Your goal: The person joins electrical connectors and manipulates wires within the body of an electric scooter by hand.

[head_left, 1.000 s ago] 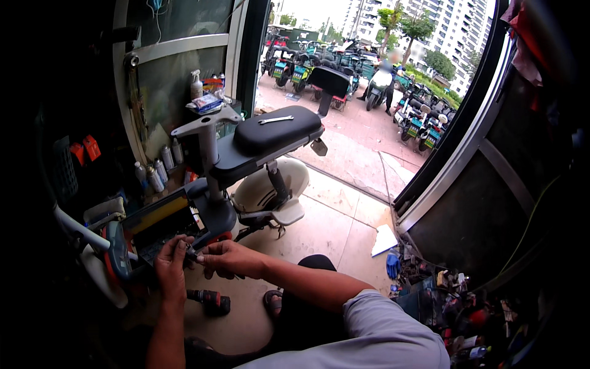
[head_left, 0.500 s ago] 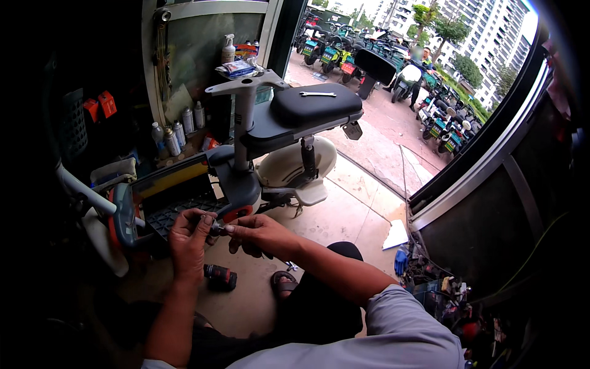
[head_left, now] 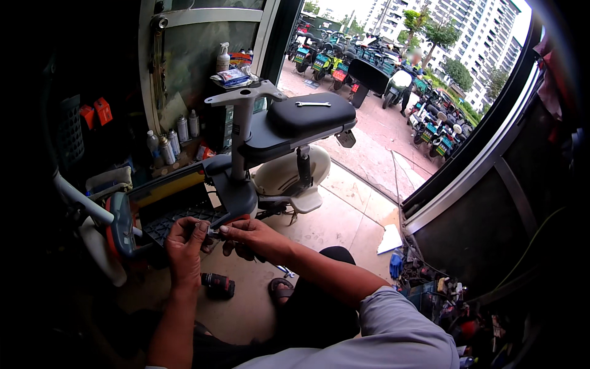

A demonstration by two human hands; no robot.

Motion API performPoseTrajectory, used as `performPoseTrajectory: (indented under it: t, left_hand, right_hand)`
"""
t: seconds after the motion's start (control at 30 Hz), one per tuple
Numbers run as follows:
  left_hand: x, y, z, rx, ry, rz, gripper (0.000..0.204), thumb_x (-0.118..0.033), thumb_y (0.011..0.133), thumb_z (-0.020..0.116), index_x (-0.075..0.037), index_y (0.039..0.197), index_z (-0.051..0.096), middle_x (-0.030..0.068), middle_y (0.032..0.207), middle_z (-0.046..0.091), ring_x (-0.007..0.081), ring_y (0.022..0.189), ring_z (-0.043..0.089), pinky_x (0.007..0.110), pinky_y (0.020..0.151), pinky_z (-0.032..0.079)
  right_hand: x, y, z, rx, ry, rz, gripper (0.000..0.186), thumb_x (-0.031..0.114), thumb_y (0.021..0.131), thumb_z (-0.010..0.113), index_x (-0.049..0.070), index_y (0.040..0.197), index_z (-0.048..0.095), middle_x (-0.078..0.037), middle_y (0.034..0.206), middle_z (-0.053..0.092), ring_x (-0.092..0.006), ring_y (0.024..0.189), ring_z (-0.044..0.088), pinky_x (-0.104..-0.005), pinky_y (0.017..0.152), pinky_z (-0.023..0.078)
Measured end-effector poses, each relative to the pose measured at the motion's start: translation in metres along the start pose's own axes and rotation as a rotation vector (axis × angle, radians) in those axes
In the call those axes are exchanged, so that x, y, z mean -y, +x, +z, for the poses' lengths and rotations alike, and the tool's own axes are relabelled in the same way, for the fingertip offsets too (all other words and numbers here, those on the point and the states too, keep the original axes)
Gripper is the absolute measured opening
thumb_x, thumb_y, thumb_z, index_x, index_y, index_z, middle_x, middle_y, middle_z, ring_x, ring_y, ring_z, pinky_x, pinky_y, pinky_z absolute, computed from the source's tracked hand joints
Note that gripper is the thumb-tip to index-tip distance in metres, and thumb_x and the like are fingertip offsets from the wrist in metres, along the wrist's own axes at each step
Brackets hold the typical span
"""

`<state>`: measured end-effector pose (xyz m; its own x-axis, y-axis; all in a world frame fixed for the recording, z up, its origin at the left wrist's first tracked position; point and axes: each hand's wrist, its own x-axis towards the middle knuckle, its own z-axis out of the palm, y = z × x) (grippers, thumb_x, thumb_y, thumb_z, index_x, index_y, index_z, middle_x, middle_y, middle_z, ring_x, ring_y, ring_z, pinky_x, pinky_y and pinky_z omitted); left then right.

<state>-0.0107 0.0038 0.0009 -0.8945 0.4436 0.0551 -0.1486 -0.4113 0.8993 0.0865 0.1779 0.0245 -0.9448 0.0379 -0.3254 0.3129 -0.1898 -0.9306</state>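
Both hands meet over the floor in front of an electric scooter with a black seat. My left hand is closed, its thumb and fingers pinching a small metal part. From the other side, my right hand grips the same part between thumb and forefinger. The part is too small to name, and the fingers cover most of it. An open-end wrench lies on the seat. Below my hands, a dark cordless power tool rests on the floor.
Spray cans stand on a low shelf behind the scooter, and a spray bottle sits higher up. A wrench lies near my sandalled foot. Blue gloves and cluttered parts are at right. Parked scooters and a person stand outside.
The view has shifted slightly, moving the scene a little left. Both hands keep hold of the small metal part, with their fingers slightly repositioned.
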Motion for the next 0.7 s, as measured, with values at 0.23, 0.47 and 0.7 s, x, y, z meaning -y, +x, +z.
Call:
performPoseTrajectory:
  t: [0.23, 0.47, 0.7]
  left_hand:
    - [0.001, -0.002, 0.002, 0.005, 0.017, 0.002, 0.016, -0.010, 0.097, 0.077, -0.008, 0.105, 0.064, 0.0023, 0.091, 0.072, 0.0072, 0.068, 0.060, 0.022, 0.057, 0.046]
    - [0.001, -0.005, 0.005, 0.028, 0.004, 0.008, 0.015, -0.010, 0.097, 0.077, -0.008, 0.105, 0.064, 0.0023, 0.089, 0.072, 0.0083, 0.066, 0.062, 0.022, 0.057, 0.047]
    - [0.002, -0.006, 0.007, 0.032, 0.018, 0.007, 0.014, -0.012, 0.098, 0.077, -0.008, 0.105, 0.065, 0.0017, 0.090, 0.073, 0.0070, 0.066, 0.063, 0.021, 0.056, 0.047]
  right_hand:
    - [-0.002, -0.003, -0.003, 0.005, -0.008, -0.015, 0.042, 0.047, 0.109, 0.056, 0.006, 0.109, 0.068, -0.003, 0.083, 0.068, -0.0062, 0.056, 0.050, -0.0238, 0.047, 0.036]
    - [-0.001, -0.010, -0.005, 0.001, 0.006, -0.020, 0.043, 0.048, 0.110, 0.055, 0.006, 0.107, 0.067, -0.003, 0.083, 0.068, -0.0066, 0.054, 0.049, -0.0242, 0.045, 0.035]
    - [0.002, -0.015, -0.006, 0.013, -0.014, -0.008, 0.042, 0.047, 0.109, 0.057, 0.007, 0.114, 0.069, -0.002, 0.081, 0.068, -0.0064, 0.054, 0.049, -0.0232, 0.048, 0.036]
